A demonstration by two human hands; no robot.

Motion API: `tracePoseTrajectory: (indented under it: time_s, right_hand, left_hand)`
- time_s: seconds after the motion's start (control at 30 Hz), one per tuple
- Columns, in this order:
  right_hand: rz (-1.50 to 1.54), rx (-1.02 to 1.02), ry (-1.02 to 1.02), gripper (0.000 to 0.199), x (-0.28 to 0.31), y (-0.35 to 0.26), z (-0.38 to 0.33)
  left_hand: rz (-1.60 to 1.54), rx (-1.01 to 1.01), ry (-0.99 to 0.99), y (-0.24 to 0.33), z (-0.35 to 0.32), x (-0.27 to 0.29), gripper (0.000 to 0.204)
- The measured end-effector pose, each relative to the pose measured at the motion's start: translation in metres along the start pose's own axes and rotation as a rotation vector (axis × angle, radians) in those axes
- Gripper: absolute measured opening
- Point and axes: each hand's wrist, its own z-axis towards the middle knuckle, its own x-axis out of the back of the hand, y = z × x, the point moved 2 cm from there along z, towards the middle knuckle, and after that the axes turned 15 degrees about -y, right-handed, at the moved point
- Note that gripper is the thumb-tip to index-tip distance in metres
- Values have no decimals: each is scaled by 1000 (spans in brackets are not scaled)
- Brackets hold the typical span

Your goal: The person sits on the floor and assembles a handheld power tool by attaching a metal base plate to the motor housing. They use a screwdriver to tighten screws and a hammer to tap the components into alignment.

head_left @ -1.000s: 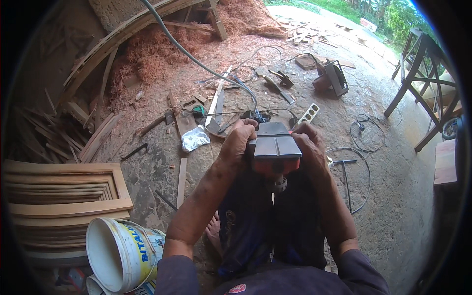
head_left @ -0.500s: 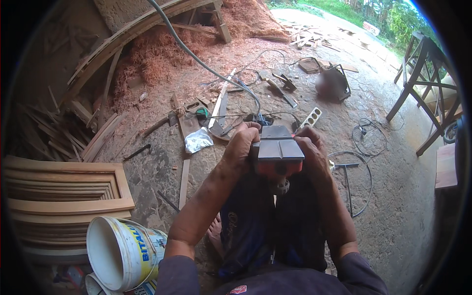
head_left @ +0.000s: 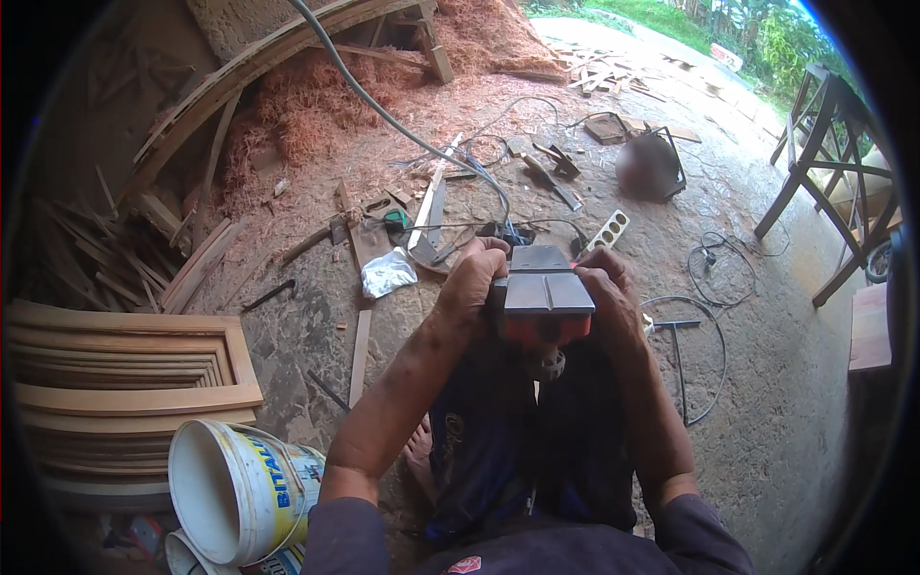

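Left hand and right hand, grip closed, hold one planer by its edges. Floor separates it from two buckets.

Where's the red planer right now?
Head view, just right of centre: the red planer is held between left hand and right hand, with the white power strip to its upper right.

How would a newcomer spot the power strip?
Start at the planer, held sole up at the centre. Just past the right hand, on the floor, lies the power strip. It is slim and pale; nothing near it has its row of round sockets.
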Motion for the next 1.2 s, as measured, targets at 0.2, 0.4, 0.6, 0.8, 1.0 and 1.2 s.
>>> tracePoseTrajectory:
  time_s: [0.2,0.4,0.6,0.8,1.0,1.2]
  right_hand:
    - [-19,-3,0,14,1,2,0]
    - [-19,17,-3,15,2,2,0]
    - [-23,31,-6,15,1,2,0]
    - [33,0,-1,15,-1,-2,-2]
    - [64,-32,3,13,-1,4,0]
    - [37,-33,21,14,-1,0,-1]
  left_hand:
    - [-46,-14,-1,-5,2,4,43]
    - [-75,-16,-1,-2,0,-2,40]
    - [-38,-12,8,-2,1,1,40]
    - [-56,-17,-9,-4,1,1,38]
    - [-9,-12,-3,-4,2,5,37]
    - [-22,-9,10,0,-1,-3,40]
